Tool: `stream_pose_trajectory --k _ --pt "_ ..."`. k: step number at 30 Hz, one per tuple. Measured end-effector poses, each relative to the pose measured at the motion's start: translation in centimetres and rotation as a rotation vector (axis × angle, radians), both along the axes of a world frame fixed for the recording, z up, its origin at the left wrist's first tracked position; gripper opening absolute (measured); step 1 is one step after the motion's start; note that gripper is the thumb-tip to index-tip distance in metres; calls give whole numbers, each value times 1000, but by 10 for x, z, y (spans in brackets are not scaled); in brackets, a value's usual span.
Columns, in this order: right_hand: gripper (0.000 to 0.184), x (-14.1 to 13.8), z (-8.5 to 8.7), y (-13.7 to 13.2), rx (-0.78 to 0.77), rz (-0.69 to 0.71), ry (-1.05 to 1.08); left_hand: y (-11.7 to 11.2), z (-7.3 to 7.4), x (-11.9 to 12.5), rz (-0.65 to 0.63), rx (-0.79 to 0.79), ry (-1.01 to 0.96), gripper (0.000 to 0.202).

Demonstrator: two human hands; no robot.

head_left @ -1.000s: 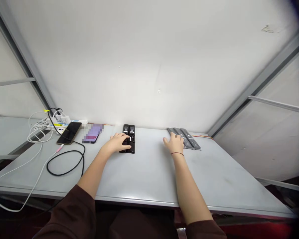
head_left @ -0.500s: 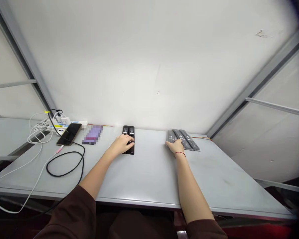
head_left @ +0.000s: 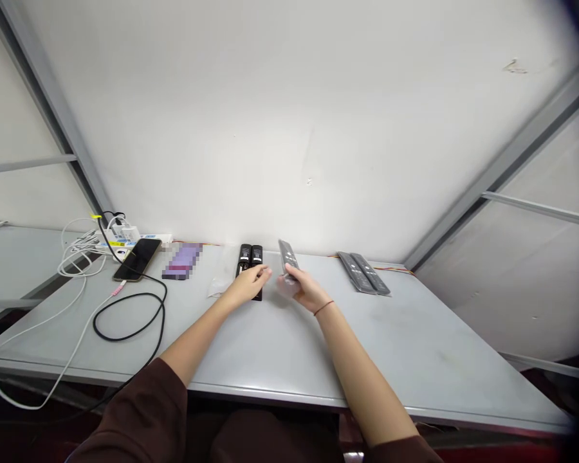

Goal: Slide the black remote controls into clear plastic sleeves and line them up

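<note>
Fingers of right hand [head_left: 293, 273] wrapping around grey remote control [head_left: 286, 258], holding it off the table [head_left: 415, 341] | remote looks light, stiff, slick, best gripped mid-body | left hand [head_left: 246, 285] hovering over black remotes [head_left: 250, 254], hold unclear

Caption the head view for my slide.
Right hand holds a grey remote control; left hand is over black remote controls.

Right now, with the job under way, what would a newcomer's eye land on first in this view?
The right hand catches the eye first, holding up a grey remote control above the middle of the grey table. The left hand is just beside it, over a pair of black remote controls. Further along, two more grey remote controls lie to the right, and a smartphone lies to the left beside a looped black cable.
</note>
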State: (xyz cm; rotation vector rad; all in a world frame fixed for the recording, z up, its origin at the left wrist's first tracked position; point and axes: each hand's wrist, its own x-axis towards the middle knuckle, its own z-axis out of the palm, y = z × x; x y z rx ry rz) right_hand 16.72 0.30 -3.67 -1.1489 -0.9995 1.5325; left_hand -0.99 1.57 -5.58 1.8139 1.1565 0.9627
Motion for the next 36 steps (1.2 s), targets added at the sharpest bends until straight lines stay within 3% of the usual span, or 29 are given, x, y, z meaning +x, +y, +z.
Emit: stream_pose_trajectory --k 4,9,12,15,19,25,36 --pt "35 -32 -4 -18 97 251 46 2 -7 16 23 -301 -516 50" --pt "47 -44 -9 -26 205 263 -130 -7 6 25 238 -433 -915 39" --pt "43 -46 -7 -27 157 344 -163 -11 17 24 297 -479 -1042 39" --pt "40 -48 -7 -30 67 457 -188 -11 26 18 332 -477 -1108 42" --pt "36 -51 -9 -32 21 540 -112 -9 34 9 286 -477 -1120 49" --pt "35 -49 -14 -31 18 568 -10 -9 40 1 222 -426 -1145 50" --pt "41 -49 -19 -31 -83 626 63 -15 49 2 223 -360 -1104 49"
